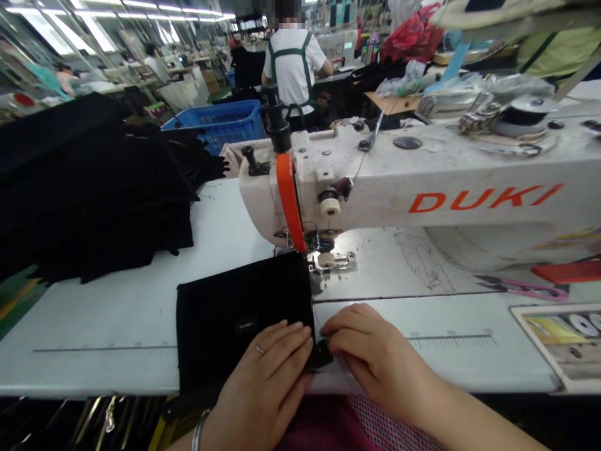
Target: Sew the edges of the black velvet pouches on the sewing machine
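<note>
A black fabric panel (211,313) with a small label (246,324) lies on the white machine table, its far right corner close to the presser foot (323,260) of the sewing machine (375,163). My left hand (277,369) rests flat on the panel near its right edge, fingers stretched out together. Just right of that edge, my right hand (375,351) has its fingers curled and pinched at a small black fabric end (322,354). The fingertips partly cover that end.
A tall stack of black fabric pieces (94,188) stands on the left. Behind the machine is a blue plastic basket (220,119). Pink-handled scissors (530,288) and a red object (568,271) lie at the right. A person (293,62) works farther back.
</note>
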### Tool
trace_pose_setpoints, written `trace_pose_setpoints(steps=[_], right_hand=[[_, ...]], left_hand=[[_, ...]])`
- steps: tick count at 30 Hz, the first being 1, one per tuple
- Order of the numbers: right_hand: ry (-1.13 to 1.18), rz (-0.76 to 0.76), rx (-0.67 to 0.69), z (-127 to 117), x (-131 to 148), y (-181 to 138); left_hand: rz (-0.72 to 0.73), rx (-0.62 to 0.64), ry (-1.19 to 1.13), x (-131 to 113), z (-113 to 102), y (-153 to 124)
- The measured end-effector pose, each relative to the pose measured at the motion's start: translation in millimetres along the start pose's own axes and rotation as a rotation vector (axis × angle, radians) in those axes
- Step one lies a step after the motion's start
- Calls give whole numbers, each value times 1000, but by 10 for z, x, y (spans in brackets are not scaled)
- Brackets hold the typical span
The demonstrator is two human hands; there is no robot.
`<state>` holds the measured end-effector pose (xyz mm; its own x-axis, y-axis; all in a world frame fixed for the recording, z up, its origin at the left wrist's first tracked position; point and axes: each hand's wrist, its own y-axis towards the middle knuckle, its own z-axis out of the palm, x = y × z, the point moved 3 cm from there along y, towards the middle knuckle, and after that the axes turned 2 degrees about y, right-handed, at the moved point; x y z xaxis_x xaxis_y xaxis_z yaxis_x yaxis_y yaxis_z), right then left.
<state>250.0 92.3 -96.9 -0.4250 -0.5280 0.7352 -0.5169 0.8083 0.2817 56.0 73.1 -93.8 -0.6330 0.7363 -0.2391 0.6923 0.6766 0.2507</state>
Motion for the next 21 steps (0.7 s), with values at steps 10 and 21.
trace_pose_setpoints(steps=[10,21], right_hand=[[-242,-150,104,93,-32,108],[-282,-102,190,-31,-188,457]], left_hand=[[71,-46,-35,113,-73,147],[123,47,-123,598,-14,442]])
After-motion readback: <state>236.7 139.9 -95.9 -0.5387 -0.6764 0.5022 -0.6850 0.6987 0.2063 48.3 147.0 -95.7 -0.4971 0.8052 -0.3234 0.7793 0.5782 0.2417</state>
